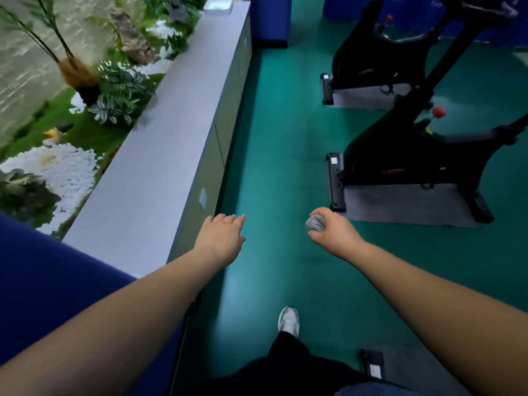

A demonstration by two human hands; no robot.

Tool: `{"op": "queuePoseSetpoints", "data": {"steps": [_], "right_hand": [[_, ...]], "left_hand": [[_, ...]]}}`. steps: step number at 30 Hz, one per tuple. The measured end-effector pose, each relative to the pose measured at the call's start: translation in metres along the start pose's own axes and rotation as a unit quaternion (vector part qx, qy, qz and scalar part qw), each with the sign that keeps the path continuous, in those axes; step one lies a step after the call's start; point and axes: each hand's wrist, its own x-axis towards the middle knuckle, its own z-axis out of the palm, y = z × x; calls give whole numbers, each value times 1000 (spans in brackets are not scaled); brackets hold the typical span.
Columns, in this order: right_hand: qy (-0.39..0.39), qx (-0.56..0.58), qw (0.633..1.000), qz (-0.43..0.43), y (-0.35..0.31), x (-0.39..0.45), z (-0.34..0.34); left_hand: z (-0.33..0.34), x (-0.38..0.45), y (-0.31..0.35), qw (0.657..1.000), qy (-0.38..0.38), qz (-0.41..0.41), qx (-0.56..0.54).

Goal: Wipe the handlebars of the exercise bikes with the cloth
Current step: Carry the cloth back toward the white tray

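Observation:
My right hand (pixel 333 227) grips a balled-up grey cloth (pixel 315 223) above the green floor. My left hand (pixel 221 237) reaches forward with relaxed fingers and holds nothing, close to the side of the low grey wall. Two black exercise bikes stand to the right: the near bike (pixel 400 155) on a grey mat and the far bike (pixel 371 58) behind it. A handlebar stem of the near bike (pixel 511 130) pokes in at the right edge; the handlebars themselves are mostly out of frame. Neither hand touches a bike.
A long low grey wall (pixel 160 167) runs along the left, with a planter of plants and white pebbles (pixel 65 170) behind it. A blue padded object (pixel 43 281) sits at lower left. My shoe (pixel 289 321) is on the green floor (pixel 285 138). Another bike base (pixel 373 362) shows at the bottom.

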Motion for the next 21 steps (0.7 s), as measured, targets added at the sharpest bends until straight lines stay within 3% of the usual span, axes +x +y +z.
{"op": "queuePoseSetpoints", "data": {"steps": [11, 21], "right_hand": [[7, -10, 1000, -5, -10, 147, -68], [31, -36, 999, 7, -40, 327, -96]], "left_hand": [[-59, 150, -14, 1000, -2, -6, -9], [-98, 332, -71, 1000, 0, 3, -13]]}}
